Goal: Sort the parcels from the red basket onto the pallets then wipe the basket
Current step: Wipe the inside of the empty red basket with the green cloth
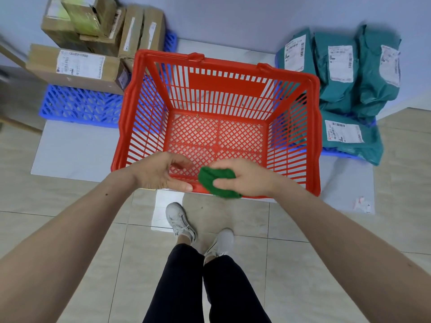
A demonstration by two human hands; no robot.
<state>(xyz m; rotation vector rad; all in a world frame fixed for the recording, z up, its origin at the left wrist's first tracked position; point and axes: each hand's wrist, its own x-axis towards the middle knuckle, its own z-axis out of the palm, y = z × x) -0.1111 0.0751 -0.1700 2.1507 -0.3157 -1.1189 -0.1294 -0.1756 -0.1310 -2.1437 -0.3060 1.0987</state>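
Right hand pinches a green cloth at the basket rim.
Left hand, fingers loosely curled, thumb on rim; right pallet mostly hidden under bags.

The boxes are hiding most of the left pallet, and the top edge is cutting off the highest ones. The bags are nearly covering the right pallet. Label print is blurring beyond reading.
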